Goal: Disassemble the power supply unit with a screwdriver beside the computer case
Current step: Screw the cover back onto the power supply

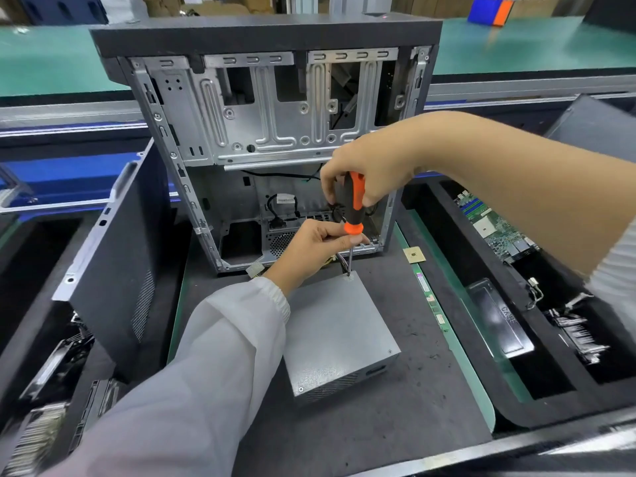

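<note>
Power supply unit [339, 333] lies flat on the dark mat just in front of the open computer case [261, 139]. Your right hand [370, 166] grips the screwdriver [352, 204] handle, tip on a far-corner screw; your left hand [318, 242] pinches the shaft. Rigid metal box, probably heavy: brace its sides, mind the cables.

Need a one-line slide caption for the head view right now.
Right hand drives an orange-and-black screwdriver into the grey power supply unit's far corner; left hand steadies its shaft.
</note>
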The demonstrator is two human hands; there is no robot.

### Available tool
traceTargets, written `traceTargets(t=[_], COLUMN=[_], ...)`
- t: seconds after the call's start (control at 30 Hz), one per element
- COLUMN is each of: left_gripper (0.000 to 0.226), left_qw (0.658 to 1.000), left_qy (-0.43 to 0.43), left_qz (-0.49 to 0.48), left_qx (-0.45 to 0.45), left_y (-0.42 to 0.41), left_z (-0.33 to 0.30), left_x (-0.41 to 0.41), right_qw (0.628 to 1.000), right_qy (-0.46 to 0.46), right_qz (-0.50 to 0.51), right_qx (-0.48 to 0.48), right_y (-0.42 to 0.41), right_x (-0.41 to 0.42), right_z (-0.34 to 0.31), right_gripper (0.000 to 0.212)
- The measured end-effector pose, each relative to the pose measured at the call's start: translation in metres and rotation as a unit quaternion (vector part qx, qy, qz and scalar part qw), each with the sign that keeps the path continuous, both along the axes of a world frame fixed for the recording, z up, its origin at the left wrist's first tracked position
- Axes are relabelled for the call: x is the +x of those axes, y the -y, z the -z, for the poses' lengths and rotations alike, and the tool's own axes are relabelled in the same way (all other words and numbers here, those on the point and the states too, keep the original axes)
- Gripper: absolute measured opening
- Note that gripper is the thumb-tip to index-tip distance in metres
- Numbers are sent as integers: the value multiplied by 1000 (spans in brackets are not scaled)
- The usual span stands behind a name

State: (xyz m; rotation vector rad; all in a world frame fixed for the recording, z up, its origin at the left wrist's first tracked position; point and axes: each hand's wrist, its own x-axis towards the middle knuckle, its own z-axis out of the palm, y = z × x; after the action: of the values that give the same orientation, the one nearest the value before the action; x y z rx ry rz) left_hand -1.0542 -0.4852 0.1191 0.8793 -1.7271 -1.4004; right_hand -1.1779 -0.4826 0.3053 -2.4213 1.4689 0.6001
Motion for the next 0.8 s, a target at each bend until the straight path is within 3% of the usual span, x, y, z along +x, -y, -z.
traceTargets(t=[0.07, 0.13, 0.17, 0.27, 0.37, 0.43, 0.5, 0.6, 0.63, 0.7, 0.8], left_gripper=[13, 12, 12, 13, 15, 17, 18, 17, 17, 16, 16], left_qw=[1000, 1000, 1000, 1000, 1000, 1000, 1000, 1000, 1000, 1000, 1000], left_qy=[0, 3, 4, -5, -17, -13, -12, -11, -10, -6, -10], left_qz=[-7, -14, -14, -6, 5, 6, 3, -4, -3, -1, -1], left_qx=[2, 4, 8, 18, 11, 10, 11, 12, 13, 16, 20], left_y=[1, 3, 3, 2, 1, 0, 0, 1, 1, 1, 0], left_z=[0, 0, -1, -2, -3, -3, -2, -2, -3, -3, -3], left_x=[-1, -2, -3, -4, -3, -4, -4, -4, -4, -5, -5], right_qw=[997, 991, 987, 989, 998, 998, 995, 988, 986, 987, 997], right_qy=[39, -5, -35, -68, -3, 33, 57, -9, -32, -58, -30], right_qz=[70, 134, 141, 85, 48, 41, 78, 136, 131, 92, 37], right_qx=[13, -31, -64, -103, -36, 27, 27, -68, -101, -114, -52], right_y=[-3, -3, -1, 5, 3, 3, 1, -1, -1, 4, 3], right_x=[-2, -1, -1, -1, -6, -8, -9, -6, -5, -5, -7], right_z=[-1, 1, 4, 11, 3, 0, 2, 7, 9, 12, 3], right_gripper=[46, 76, 80, 61, 5, 23, 30, 75, 77, 67, 10])
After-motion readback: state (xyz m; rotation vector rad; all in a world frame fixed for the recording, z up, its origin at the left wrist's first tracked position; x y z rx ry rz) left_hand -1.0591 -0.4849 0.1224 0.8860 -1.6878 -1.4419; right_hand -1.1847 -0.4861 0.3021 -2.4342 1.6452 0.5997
